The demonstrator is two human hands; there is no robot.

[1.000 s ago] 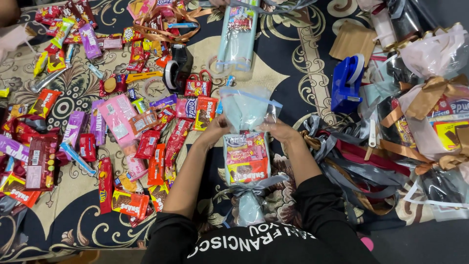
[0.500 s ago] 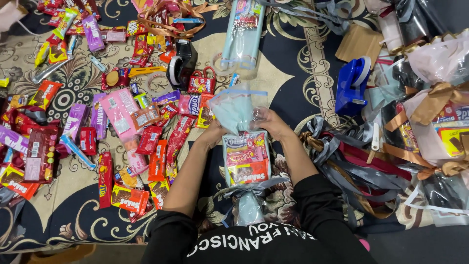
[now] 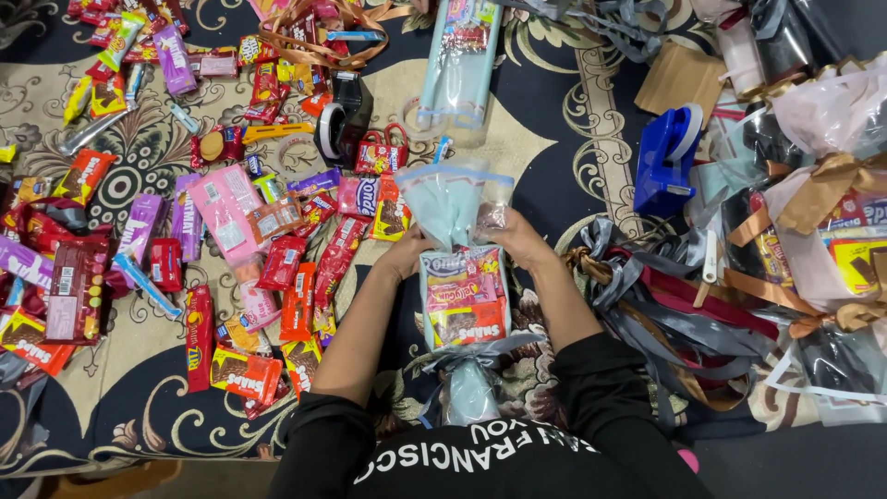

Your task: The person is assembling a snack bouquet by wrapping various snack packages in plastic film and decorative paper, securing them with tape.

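Note:
A clear cellophane bag [image 3: 462, 296] packed with snack packets lies on the patterned carpet in front of me, lined with pale blue paper. My left hand [image 3: 407, 251] and my right hand [image 3: 519, 242] squeeze its neck from both sides, gathering the cellophane where the loose top [image 3: 453, 196] fans upward. A second wrapped bundle [image 3: 471, 393] with a grey ribbon lies just below it, against my black shirt.
Many loose candy and chocolate packets [image 3: 231, 212] cover the carpet at left. A black tape dispenser [image 3: 344, 118] and a blue tape dispenser [image 3: 667, 159] sit ahead. Grey, maroon and gold ribbons [image 3: 665, 296] and finished wrapped bags [image 3: 822, 185] pile up at right.
Both hands have closed in on the bag's neck, bunching the cellophane top tighter. The bag stays in the same place.

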